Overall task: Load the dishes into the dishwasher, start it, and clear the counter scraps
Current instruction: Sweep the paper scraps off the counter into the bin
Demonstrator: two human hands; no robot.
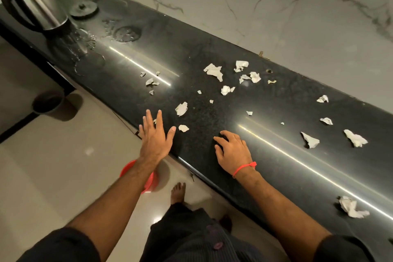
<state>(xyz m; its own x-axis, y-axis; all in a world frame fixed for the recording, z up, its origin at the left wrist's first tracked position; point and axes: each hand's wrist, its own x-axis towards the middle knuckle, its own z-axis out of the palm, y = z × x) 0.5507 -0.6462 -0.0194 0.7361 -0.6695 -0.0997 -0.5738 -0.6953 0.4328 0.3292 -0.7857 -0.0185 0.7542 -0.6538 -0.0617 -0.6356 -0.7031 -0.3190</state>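
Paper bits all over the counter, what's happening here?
A person is cleaning up. Torn paper scraps lie scattered across the dark counter. The left hand is flat and open at the counter's front edge, near a small scrap. The right hand rests on the counter with its fingers loosely bent, holding nothing. A red bucket sits on the floor below the left arm. A steel kettle stands at the far end beside some spilled water.

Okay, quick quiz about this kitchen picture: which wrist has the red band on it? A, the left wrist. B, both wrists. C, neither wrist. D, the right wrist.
D: the red band circles the wrist of the right hand resting on the counter, while the left hand has a bare wrist.
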